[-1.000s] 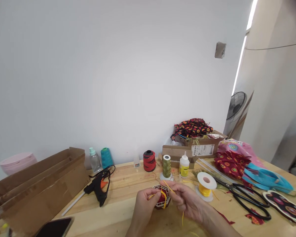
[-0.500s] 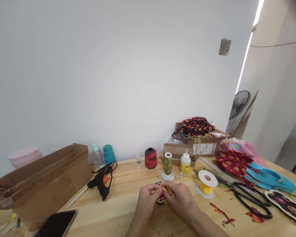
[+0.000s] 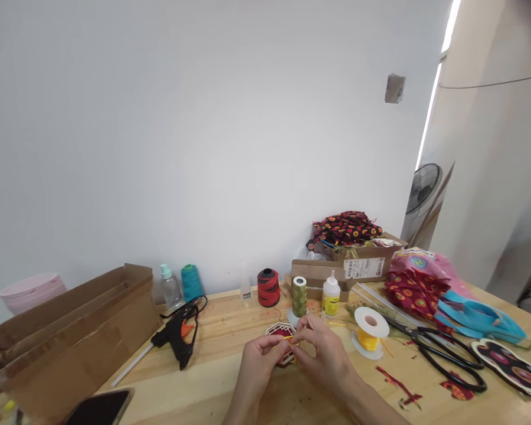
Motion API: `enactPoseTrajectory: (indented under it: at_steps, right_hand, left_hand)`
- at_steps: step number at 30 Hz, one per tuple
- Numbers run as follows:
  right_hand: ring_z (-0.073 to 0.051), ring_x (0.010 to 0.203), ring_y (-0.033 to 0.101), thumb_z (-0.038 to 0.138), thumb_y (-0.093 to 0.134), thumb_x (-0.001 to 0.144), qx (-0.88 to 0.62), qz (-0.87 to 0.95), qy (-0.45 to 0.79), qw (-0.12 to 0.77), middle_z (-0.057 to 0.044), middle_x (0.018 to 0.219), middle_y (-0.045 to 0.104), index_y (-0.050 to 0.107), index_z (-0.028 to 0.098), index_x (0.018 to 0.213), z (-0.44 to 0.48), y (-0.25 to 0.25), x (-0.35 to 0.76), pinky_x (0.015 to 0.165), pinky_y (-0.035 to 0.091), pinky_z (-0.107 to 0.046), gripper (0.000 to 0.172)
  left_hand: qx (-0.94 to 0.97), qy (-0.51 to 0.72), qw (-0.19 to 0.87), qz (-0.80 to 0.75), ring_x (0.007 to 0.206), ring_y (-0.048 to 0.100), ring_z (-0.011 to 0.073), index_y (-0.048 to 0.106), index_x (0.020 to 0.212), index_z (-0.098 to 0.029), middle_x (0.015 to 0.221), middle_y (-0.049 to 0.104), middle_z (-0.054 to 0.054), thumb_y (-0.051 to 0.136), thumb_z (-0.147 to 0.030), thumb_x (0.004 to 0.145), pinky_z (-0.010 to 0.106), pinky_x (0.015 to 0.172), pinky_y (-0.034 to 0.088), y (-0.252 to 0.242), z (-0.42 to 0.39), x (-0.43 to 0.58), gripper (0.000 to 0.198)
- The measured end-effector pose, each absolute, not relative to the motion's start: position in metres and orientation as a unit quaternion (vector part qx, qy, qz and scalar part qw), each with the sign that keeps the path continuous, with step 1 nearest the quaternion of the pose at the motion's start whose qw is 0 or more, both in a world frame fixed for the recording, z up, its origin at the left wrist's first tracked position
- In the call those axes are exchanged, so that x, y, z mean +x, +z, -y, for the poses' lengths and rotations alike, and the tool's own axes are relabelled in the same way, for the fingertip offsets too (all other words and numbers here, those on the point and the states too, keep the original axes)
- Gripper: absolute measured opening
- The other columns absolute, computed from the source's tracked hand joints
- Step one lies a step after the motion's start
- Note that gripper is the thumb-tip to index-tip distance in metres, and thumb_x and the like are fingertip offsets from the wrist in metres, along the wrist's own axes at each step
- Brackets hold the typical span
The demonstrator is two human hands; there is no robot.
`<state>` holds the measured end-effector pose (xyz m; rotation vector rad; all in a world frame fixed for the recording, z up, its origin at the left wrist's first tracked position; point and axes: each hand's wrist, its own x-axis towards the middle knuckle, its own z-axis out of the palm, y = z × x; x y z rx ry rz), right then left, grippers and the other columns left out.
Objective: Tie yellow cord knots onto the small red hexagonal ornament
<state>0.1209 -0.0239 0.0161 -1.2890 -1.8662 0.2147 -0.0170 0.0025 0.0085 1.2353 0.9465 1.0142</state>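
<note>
Close together at the front middle of the table, my left hand (image 3: 262,358) and my right hand (image 3: 322,349) pinch a short yellow cord (image 3: 287,338) between thumbs and fingertips. Under and behind the fingertips is an ornament (image 3: 277,331) with a pale lattice frame and dark red fabric; my hands cover part of it. Just beyond stands an olive-green thread spool (image 3: 300,297). To the right of my right hand is a white spool of yellow cord (image 3: 370,332).
Black scissors (image 3: 442,348), red fabric scraps (image 3: 398,383) and a patterned piece (image 3: 511,367) lie right. A glue bottle (image 3: 331,295) and red-black thread cone (image 3: 268,288) stand behind. Left are a glue gun (image 3: 177,336), cardboard box (image 3: 84,342) and phone (image 3: 100,407).
My fingertips have parted slightly and my right hand's fingers have lifted, so more of the ornament and the yellow cord shows. The view has shifted slightly.
</note>
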Motion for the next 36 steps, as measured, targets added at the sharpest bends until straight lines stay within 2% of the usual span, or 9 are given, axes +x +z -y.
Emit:
enactPoseTrajectory:
  at_steps: [10, 16, 21, 29, 36]
  right_hand:
    - [-0.013, 0.069, 0.048, 0.019, 0.050, 0.068, -0.536, 0.735, 0.108, 0.401, 0.000, 0.071, 0.048, 0.060, 0.024, 0.068, 0.026, 0.020, 0.121, 0.057, 0.036, -0.023, 0.011]
    - [-0.013, 0.065, 0.048, 0.025, 0.050, 0.069, -0.529, 0.723, 0.161, 0.415, 0.000, 0.067, 0.052, 0.063, 0.022, 0.069, 0.021, 0.016, 0.122, 0.054, 0.035, -0.022, 0.013]
    - [-0.011, 0.055, 0.045, 0.028, 0.046, 0.073, -0.518, 0.706, 0.229, 0.425, 0.000, 0.060, 0.052, 0.065, 0.020, 0.070, 0.017, 0.008, 0.122, 0.047, 0.032, -0.020, 0.020]
    - [-0.015, 0.070, 0.048, 0.023, 0.051, 0.068, -0.489, 0.665, 0.273, 0.494, -0.001, 0.069, 0.049, 0.067, 0.019, 0.064, 0.019, 0.012, 0.118, 0.060, 0.038, -0.023, 0.017]
    - [-0.015, 0.071, 0.047, 0.011, 0.052, 0.060, -0.491, 0.647, 0.194, 0.549, -0.002, 0.072, 0.047, 0.062, 0.018, 0.056, 0.016, 0.006, 0.112, 0.063, 0.038, -0.024, 0.013]
  left_hand:
    - [0.507, 0.469, 0.594, -0.413, 0.055, 0.057, 0.0149, 0.064, 0.060, -0.011, 0.059, 0.067, 0.004, 0.065, -0.022, 0.051, 0.022, 0.052, 0.043, 0.013, -0.002, -0.015, 0.014]
    - [0.532, 0.484, 0.592, -0.363, 0.058, 0.057, 0.0146, 0.055, 0.084, -0.013, 0.058, 0.063, 0.001, 0.063, -0.020, 0.056, 0.023, 0.055, 0.043, 0.012, -0.002, -0.017, 0.030]
    - [0.588, 0.474, 0.553, -0.352, 0.062, 0.056, 0.0147, 0.050, 0.090, -0.013, 0.064, 0.063, 0.003, 0.057, -0.020, 0.062, 0.023, 0.058, 0.042, 0.011, 0.001, -0.015, 0.029]
    - [0.581, 0.468, 0.562, -0.357, 0.062, 0.058, 0.0159, 0.049, 0.089, -0.012, 0.065, 0.066, 0.005, 0.057, -0.016, 0.062, 0.024, 0.058, 0.043, 0.009, 0.001, -0.016, 0.029]
    - [0.539, 0.475, 0.592, -0.365, 0.051, 0.055, 0.0112, 0.050, 0.086, -0.011, 0.055, 0.064, 0.002, 0.062, -0.014, 0.057, 0.021, 0.051, 0.041, 0.012, 0.001, -0.012, 0.032]
